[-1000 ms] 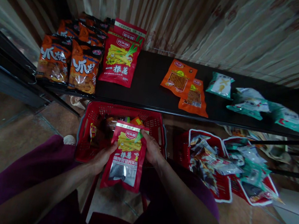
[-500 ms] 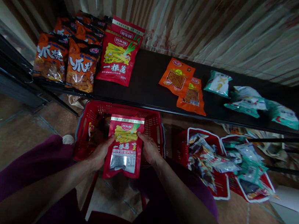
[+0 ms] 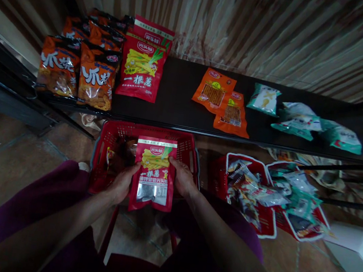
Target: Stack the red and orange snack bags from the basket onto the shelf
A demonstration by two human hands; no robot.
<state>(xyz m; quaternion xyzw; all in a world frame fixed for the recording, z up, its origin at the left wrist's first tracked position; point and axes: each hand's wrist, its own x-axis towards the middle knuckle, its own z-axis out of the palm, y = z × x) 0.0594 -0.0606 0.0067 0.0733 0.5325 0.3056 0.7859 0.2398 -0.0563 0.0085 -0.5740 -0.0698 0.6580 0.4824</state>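
Between my two hands is a red snack bag with yellow sticks and a green scallion printed on it, its front turned up to me. My left hand grips its left edge, and my right hand pinches the right edge with the thumb on the front. The fingers behind the bag are hidden. Under the bag stands a red plastic basket with a few dark packets inside. Matching red snack bags lean together on the black shelf.
Orange-and-black snack bags crowd the shelf's left end. Flat orange packets lie mid-shelf, and teal-and-white bags lie on the right. Two small red baskets full of packets sit on the tiled floor, beside a white box.
The held bag has risen slightly and shifted a little to the right, still in both hands. The whole view has moved slightly.
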